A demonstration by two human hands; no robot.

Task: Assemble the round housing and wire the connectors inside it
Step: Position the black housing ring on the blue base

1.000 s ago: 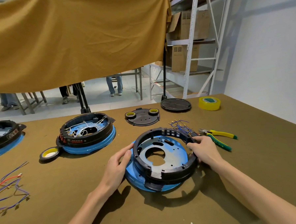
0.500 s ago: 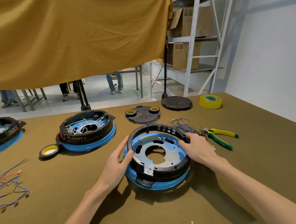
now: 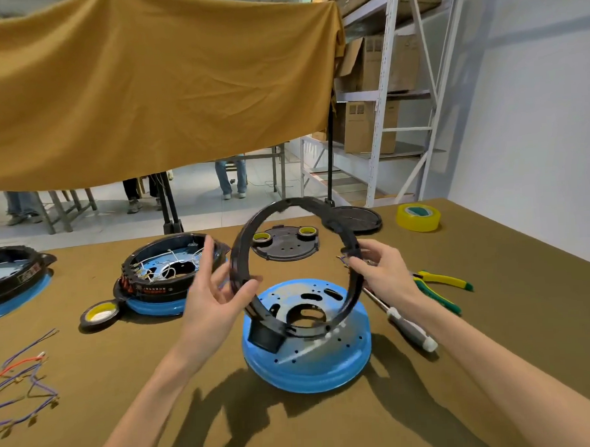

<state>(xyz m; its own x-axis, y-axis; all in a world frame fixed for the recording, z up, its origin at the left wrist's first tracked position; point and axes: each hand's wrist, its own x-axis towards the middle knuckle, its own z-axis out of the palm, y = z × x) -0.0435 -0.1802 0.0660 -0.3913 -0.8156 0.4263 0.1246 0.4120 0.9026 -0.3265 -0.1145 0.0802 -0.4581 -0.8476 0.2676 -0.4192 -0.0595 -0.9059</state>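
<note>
A black ring housing (image 3: 287,208) is lifted and tilted upright over a blue round base plate (image 3: 311,366) that lies on the table. My left hand (image 3: 215,292) pinches the ring's left side between thumb and fingers. My right hand (image 3: 379,270) grips the ring's right side. The ring's lower edge, with a black box-shaped tab (image 3: 265,337), hangs just above the plate's near left. A bundle of blue wires with terminals sits mostly hidden behind my right hand.
A wired housing (image 3: 173,274) on a blue base stands at left, black-yellow tape (image 3: 100,315) beside it. Another housing (image 3: 9,279) at far left. Loose wires (image 3: 18,384), a screwdriver (image 3: 408,330), green-yellow pliers (image 3: 440,284), black covers (image 3: 288,246), yellow tape (image 3: 418,217).
The black ring, seated on the blue plate before, has been lifted off it by both hands and tipped up to stand on edge above the plate.
</note>
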